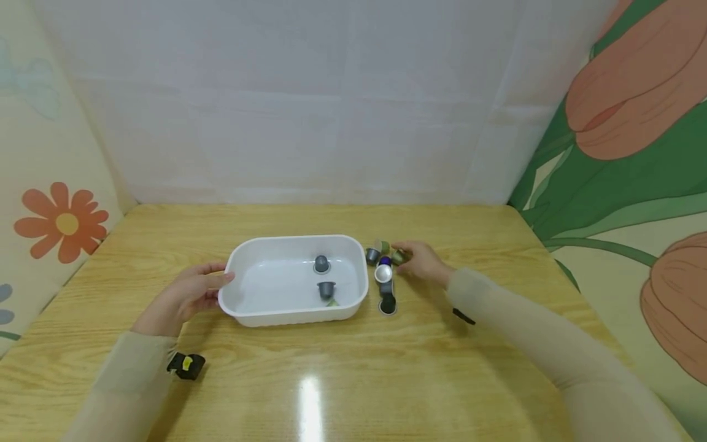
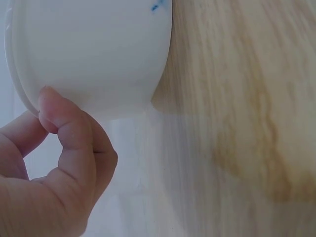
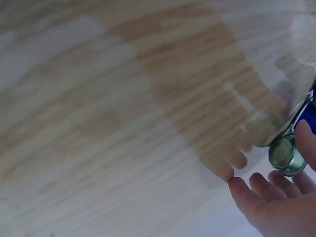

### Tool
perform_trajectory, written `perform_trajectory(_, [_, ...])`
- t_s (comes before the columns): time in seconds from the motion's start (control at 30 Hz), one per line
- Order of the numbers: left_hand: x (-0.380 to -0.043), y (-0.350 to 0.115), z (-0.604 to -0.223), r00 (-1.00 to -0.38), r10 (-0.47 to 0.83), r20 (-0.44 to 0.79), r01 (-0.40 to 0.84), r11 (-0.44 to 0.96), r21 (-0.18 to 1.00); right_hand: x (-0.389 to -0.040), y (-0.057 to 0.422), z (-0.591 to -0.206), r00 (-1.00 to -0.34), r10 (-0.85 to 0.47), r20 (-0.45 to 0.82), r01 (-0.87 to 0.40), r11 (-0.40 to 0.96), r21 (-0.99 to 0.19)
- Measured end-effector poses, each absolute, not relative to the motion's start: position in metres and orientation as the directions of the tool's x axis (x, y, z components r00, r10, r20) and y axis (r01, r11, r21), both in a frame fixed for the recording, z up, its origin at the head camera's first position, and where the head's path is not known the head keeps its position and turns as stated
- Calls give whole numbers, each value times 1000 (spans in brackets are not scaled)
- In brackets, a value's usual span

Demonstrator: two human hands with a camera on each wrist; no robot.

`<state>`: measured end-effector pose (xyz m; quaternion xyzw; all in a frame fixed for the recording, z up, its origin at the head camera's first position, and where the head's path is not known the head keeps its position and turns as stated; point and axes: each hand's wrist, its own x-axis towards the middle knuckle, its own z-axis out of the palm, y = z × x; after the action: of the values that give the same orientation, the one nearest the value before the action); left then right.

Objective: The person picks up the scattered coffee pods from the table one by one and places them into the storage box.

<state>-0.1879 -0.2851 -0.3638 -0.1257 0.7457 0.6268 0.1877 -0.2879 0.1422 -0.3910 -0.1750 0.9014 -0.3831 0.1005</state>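
My left hand [image 1: 190, 291] pinches the left rim of a white plastic tub [image 1: 259, 319], thumb over the edge and curled fingers against the outer wall in the left wrist view. Inside the tub lie two grey coffee capsules [image 1: 326, 290] and a green one [image 1: 332, 302], partly hidden by the front wall. At the tub's right side, my right hand [image 1: 422, 263] holds a green coffee capsule [image 3: 282, 154] between thumb and fingers. Close by are a grey capsule [image 1: 372, 256], a purple-blue one [image 1: 385, 261], a capsule showing its silver lid [image 1: 383, 274] and a black one [image 1: 388, 304].
The wooden table [image 1: 353, 374] reaches back to a white cloth backdrop [image 1: 309, 135]. Flower-patterned panels [image 1: 635, 184] stand at both sides. A black strap device [image 1: 186, 366] sits at the left wrist.
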Motion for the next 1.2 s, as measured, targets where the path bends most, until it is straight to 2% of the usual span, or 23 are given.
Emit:
perform_trajectory(0.2, [-187, -284, -364, -897, 45, -440, -425, 187, 886, -293, 140, -398, -920, -391, -25, -275, 689, -670])
perform_trajectory(0.43, [-186, -285, -365, -893, 37, -448, -434, 191, 881, -291, 141, -399, -947, -318, -41, -207, 704, -679])
perform_trajectory(0.67, [-186, -285, -364, -897, 36, -440, -428, 176, 887, -285, 148, -392, -971, -200, -131, -12, 588, -809])
perform_trajectory(1.2, [-185, -283, -362, -896, 29, -443, -431, 178, 885, -264, 149, -370, -967, -167, -192, 111, 403, -908])
